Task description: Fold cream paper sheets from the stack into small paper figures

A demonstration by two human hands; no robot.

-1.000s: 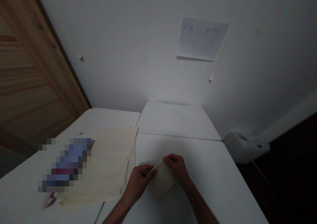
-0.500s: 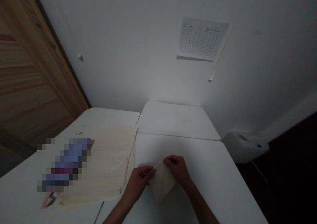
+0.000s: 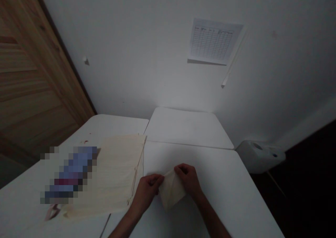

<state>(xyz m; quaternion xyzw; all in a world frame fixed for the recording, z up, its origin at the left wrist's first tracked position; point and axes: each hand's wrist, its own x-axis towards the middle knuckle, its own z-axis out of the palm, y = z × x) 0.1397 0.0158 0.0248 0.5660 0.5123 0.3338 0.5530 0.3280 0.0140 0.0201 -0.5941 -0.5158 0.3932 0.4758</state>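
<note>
Standing back from the table, I can see a person's two bare hands working close together over a small, soft piece of cream-coloured thin cloth or paper (image 3: pixel 172 190). It sits in a loose fold between them, low over a white folding table (image 3: pixel 223 189), though I can't tell whether its lower corner touches the top. The left hand (image 3: pixel 148 192) is curled almost shut, pinching the piece's left edge between thumb and fingers. The right hand (image 3: pixel 187 179) is also nearly closed, its fingers gripping the upper edge.

Just to the left lies a large, flat cream sheet (image 3: pixel 118 171), with thin pale strands (image 3: pixel 138 171) along its right edge. Beyond it is a pixelated bluish object (image 3: pixel 69 175) that is too obscured to identify, and a pinkish-red smear (image 3: pixel 52 211) marks the tabletop near the sheet's lower corner.

The piece looks thin, so pulling the hands apart too sharply could tear or crease it, and a loosened pinch could let it slip and lose its fold. The left wrist is close to the sheet, so a careless sideways move might snag those strands. If the smear is wet, which I can't tell, it could stain anything dragged across it. The dim light also makes pale edges hard to follow against the white top.
</note>
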